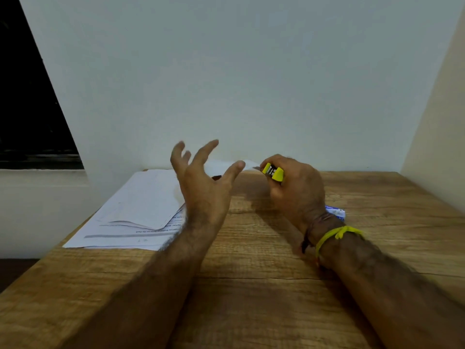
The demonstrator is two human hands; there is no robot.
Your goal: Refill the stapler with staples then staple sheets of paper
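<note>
My right hand (294, 187) grips a small yellow and metal stapler (273, 172) above the wooden table (251, 285), its metal tip pointing left. My left hand (203, 182) is raised beside it with fingers spread and holds nothing; its thumb tip is a short way from the stapler's tip. A loose pile of white paper sheets (136, 215) lies on the table's left part, partly behind my left hand. A small blue and white box (336, 212), possibly the staples, peeks out behind my right wrist.
The table meets a pale wall (239, 84) at the back and a side wall at the right. The table's left edge drops off beside the papers. A dark window opening (30, 109) is at the far left.
</note>
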